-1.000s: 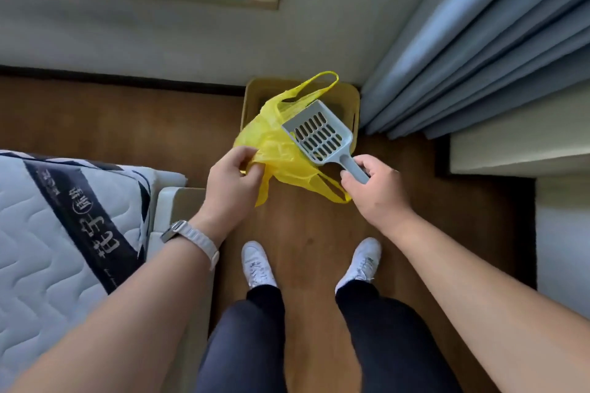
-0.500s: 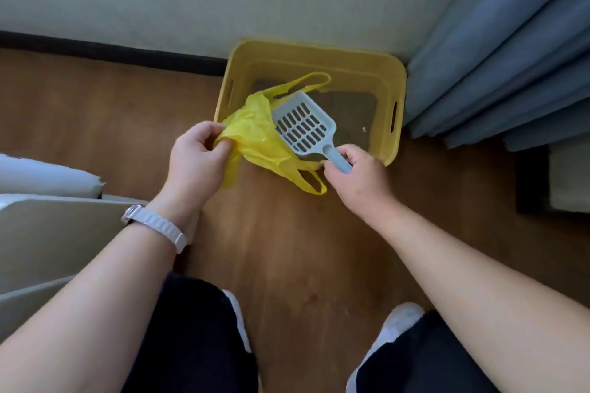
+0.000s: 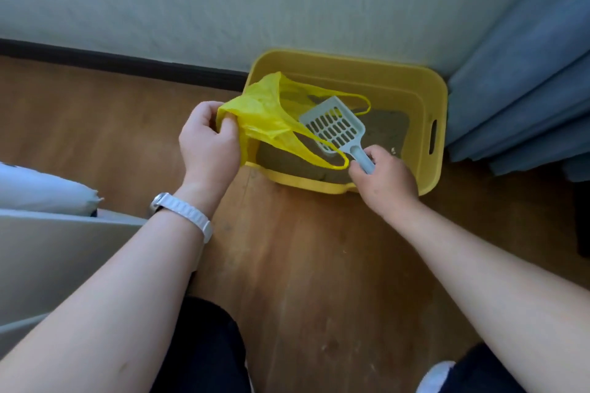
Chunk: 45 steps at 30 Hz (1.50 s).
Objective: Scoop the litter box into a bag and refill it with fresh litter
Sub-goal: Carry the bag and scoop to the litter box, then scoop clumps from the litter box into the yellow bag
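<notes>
A yellow plastic litter box (image 3: 427, 86) stands on the wood floor against the wall, with grey-brown litter (image 3: 388, 128) in its bottom. My left hand (image 3: 207, 143) grips the bunched edge of a thin yellow plastic bag (image 3: 261, 108), which hangs over the box's near-left corner with its handle loops trailing right. My right hand (image 3: 384, 177) holds the handle of a pale blue slotted scoop (image 3: 335, 126); the scoop head is empty and hovers above the litter, partly inside one bag loop.
A blue curtain (image 3: 523, 89) hangs just right of the box. A dark skirting board (image 3: 121, 62) runs along the wall. A white mattress corner (image 3: 41, 190) and a grey bed frame (image 3: 57, 249) sit at the left. My knees and a white shoe (image 3: 437, 375) are below.
I have crouched and leaned closer, so the box now looks larger and nearer. Both hands with the bag and the scoop have come down over the box's near-left part.
</notes>
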Each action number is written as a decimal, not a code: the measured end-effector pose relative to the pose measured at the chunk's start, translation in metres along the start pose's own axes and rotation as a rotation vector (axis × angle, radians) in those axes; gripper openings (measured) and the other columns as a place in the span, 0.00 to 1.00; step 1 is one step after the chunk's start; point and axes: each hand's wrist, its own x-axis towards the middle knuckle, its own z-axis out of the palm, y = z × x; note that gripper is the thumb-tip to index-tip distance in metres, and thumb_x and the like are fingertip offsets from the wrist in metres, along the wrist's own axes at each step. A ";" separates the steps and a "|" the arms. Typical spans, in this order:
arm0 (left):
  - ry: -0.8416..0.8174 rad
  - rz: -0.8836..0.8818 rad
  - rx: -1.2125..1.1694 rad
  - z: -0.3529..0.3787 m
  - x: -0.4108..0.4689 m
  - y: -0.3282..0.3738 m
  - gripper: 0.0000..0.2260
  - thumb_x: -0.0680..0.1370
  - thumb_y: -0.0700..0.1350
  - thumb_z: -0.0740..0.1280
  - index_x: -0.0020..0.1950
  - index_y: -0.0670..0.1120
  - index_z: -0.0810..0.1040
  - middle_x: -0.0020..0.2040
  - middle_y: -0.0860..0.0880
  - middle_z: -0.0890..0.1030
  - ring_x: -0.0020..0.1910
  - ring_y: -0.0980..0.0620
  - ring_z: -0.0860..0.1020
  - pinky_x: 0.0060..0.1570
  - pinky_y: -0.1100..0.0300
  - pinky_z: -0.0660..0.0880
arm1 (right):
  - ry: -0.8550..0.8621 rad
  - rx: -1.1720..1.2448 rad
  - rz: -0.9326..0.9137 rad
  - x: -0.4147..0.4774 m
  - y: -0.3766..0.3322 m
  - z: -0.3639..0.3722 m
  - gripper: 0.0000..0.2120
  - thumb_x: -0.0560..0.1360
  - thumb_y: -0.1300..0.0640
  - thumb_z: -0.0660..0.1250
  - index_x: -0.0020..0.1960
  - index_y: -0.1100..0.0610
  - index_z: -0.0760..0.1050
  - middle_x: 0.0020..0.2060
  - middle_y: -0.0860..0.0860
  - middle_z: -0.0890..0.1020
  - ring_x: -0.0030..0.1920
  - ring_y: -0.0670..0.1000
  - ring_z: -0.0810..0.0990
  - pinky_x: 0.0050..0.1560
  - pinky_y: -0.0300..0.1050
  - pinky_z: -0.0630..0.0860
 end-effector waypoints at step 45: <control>0.245 0.011 -0.062 -0.091 0.026 -0.031 0.04 0.76 0.44 0.65 0.47 0.49 0.79 0.38 0.58 0.77 0.37 0.62 0.74 0.38 0.69 0.71 | -0.142 -0.586 -0.137 0.036 -0.002 0.071 0.10 0.78 0.47 0.56 0.47 0.52 0.70 0.44 0.51 0.76 0.43 0.54 0.75 0.41 0.48 0.69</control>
